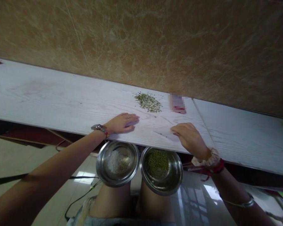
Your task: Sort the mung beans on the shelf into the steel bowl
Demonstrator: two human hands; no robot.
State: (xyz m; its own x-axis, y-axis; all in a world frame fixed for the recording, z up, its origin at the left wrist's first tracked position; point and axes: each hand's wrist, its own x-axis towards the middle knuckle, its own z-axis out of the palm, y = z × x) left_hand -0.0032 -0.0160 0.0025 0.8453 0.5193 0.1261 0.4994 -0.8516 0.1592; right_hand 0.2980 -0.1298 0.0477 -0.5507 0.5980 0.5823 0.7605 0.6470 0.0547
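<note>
Green beans [149, 103] lie centre-frame, up-left of the right hand [188, 136], which pinches a white sheet [163, 131]. The left hand [122, 123], nearer, lies flat.

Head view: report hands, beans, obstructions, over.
Left hand palm-down on the table; right hand pinching a white card. Beans scattered on the table, more in the right bowl. Packet beside them, not between beans and card.

The right hand [190, 138] pinches a white sheet [163, 131] near scattered beans [148, 102].
</note>
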